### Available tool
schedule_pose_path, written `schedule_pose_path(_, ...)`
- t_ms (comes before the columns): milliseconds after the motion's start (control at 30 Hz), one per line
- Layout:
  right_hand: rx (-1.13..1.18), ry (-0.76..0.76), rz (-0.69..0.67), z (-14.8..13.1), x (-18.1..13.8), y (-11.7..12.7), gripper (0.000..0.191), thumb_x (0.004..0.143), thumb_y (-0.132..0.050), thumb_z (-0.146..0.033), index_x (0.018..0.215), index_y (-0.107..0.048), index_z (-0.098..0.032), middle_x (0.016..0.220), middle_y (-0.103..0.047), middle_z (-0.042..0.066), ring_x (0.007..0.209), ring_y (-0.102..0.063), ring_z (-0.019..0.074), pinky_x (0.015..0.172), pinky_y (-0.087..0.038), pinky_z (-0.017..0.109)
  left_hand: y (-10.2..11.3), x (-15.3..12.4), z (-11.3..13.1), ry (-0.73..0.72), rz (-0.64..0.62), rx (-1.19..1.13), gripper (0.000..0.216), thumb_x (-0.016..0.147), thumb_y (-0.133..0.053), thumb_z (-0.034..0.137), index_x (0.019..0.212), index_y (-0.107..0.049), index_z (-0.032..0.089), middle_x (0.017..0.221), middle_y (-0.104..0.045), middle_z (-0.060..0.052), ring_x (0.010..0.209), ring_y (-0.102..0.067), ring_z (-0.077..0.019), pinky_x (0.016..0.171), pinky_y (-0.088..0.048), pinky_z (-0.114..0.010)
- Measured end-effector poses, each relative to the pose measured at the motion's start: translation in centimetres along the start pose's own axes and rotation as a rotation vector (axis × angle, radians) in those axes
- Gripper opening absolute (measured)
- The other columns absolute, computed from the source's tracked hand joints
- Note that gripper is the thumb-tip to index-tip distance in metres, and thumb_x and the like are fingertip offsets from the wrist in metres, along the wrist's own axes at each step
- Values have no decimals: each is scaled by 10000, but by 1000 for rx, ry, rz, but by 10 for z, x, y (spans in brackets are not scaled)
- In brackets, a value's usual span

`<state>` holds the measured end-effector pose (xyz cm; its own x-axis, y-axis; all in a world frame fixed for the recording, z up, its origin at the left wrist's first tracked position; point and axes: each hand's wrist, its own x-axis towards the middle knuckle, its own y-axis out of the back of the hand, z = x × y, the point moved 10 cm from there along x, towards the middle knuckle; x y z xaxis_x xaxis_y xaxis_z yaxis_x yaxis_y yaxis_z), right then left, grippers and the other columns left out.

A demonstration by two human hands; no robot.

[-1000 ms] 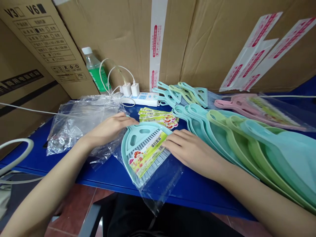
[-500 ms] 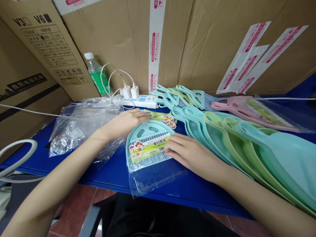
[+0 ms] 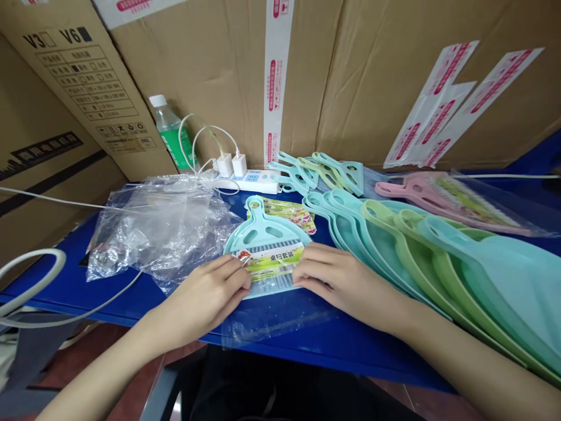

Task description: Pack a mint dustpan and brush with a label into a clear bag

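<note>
Your dustpan [image 3: 262,223] lies on the desk [image 3: 346,345] right in front of you, between your two hands. Its long axis runs nearly straight away from you: the handle points to the back, tipped slightly left, and the wide mouth faces you. A brush [image 3: 275,286] and a card [image 3: 276,261] sit over the pan, and clear film from a bag [image 3: 263,328] spreads from the mouth toward the desk's front edge.

Neither hand is clearly nearer. Your left hand [image 3: 214,290] is at the pan's lower left, your right hand [image 3: 335,280] at its lower right, so the pan extends forward and inward from both. The fingers of each hand are curled narrow, tips at the ends of the card; I can't tell whether they pinch film or only press. The bag pile [image 3: 162,228] is beyond your left hand, the row of pans [image 3: 416,251] beside your right.
</note>
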<state>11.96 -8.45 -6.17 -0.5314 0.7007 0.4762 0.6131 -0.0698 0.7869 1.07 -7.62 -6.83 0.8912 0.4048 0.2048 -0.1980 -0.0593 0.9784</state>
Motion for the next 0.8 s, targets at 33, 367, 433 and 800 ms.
schedule_pose_path(33,-26,17,0,-2,0,0,254,979,-447,-110,816,-628,-183,790,-625,23,769,-595,156,700,-496,273,3,-1,1,-10,25,77,228,990,-382,132,841,-548,177,832,-666,-58,723,-618,-197,671,-541,-322)
schedule_pose_path(367,-439,134,-15,-17,-6,-10,336,953,-368,-64,820,-658,-168,750,-646,55,712,-587,201,640,-498,330,6,-8,4,35,166,415,271,911,-357,-8,945,-591,125,763,-679,-61,597,-641,-209,517,-520,-318)
schedule_pose_path(433,-478,161,-22,-19,-7,-12,334,952,-373,-55,801,-651,-166,740,-641,50,716,-583,201,637,-479,320,1,-7,5,51,124,409,228,892,-407,15,940,-601,123,786,-675,-65,606,-644,-213,504,-527,-322)
schedule_pose_path(800,-492,185,-53,-20,-7,-15,334,933,-371,2,830,-637,-170,777,-653,38,738,-567,187,684,-439,302,-1,-12,20,22,145,533,265,881,-380,-39,855,-581,133,765,-625,-46,635,-608,-186,512,-515,-280)
